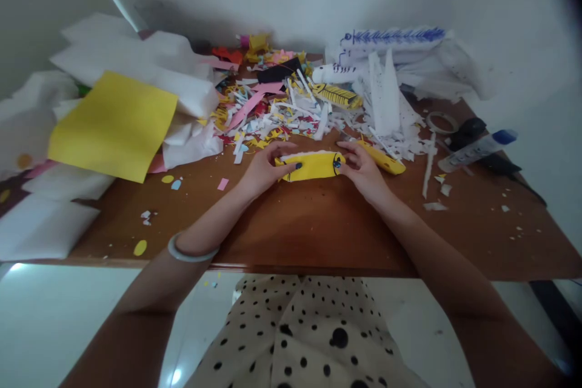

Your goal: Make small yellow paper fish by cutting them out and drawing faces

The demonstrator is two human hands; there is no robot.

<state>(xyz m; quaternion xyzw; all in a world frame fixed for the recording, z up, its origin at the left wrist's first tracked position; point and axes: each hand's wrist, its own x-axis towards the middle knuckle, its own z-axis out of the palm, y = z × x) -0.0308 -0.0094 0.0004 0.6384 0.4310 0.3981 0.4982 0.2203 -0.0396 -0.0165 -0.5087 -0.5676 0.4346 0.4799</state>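
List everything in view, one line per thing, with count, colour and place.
Paper roll: one, yellow, table centre, held at both ends.
Yellow sheet: one, yellow, on the white pile at left.
White pile: one heap, white, table's left rear.
Scraps: many, mixed colours, table's middle rear.
Striped roll: one, yellow with dark stripes, among the scraps.
Tape ring: one, clear, right of centre.
Glue tube: one, white with blue cap, far right.
Table: one, brown.
Bangle: one, pale, left wrist.
Left hand: on the roll's left end.
Right hand: on the roll's right end.
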